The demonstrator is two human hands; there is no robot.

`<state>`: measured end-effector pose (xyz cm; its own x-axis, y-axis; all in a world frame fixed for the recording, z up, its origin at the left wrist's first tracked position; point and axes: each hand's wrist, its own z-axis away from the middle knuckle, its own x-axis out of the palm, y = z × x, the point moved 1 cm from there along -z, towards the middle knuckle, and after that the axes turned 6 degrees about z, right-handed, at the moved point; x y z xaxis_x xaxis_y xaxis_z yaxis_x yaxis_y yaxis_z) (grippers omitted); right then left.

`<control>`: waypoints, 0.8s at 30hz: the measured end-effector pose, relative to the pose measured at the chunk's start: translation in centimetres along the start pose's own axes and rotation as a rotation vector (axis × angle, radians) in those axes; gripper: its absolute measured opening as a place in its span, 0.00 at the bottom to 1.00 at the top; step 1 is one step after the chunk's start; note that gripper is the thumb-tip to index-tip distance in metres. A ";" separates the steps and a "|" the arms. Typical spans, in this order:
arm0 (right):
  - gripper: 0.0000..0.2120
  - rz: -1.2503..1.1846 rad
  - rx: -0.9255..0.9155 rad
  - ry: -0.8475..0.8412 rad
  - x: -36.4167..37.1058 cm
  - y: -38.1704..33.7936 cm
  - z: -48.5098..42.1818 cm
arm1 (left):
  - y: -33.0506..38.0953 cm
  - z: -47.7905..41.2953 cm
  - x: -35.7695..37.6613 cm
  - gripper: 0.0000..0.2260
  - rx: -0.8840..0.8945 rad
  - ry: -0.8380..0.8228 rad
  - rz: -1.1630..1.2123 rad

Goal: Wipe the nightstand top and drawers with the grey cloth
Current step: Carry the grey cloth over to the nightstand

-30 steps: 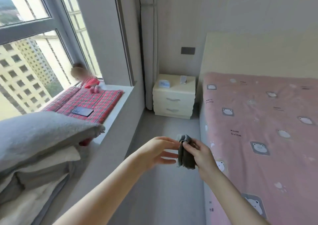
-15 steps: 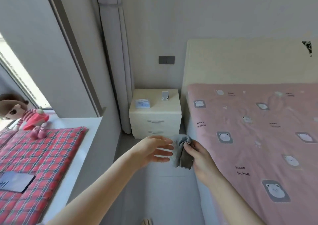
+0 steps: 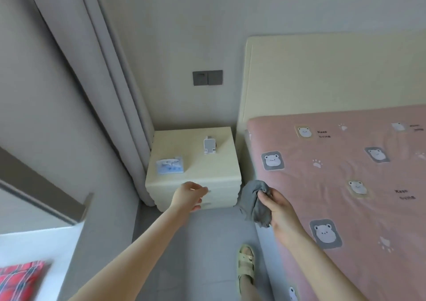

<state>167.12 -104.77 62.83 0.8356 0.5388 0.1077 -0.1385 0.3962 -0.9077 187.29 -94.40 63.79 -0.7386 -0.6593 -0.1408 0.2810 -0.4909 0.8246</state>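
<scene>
Hanging, apparently, from right grip (image 3: 279,208): cloth (image 3: 252,200)

Nightstand (image 3: 207,174) now much nearer and seen from above. Left hand (image 3: 187,198) no longer at the grey cloth (image 3: 253,199); it reaches in front of the nightstand's drawer fronts, fingers loosely curled. Right hand (image 3: 279,208) alone now grips the cloth, by the nightstand's right front corner. Sandalled foot (image 3: 246,264) comes into view on the floor before the nightstand. Doll gone from view.
</scene>
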 end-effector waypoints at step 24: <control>0.15 0.924 0.227 0.062 5.4 7.7 -51.9 | 1.2 -51.0 4.6 0.16 -0.033 0.055 -0.333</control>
<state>198.19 -137.37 35.35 0.3699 0.6732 -0.6403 -0.8525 -0.0280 -0.5219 215.48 -127.02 36.23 -0.7592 -0.4891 -0.4294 0.0504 -0.7019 0.7104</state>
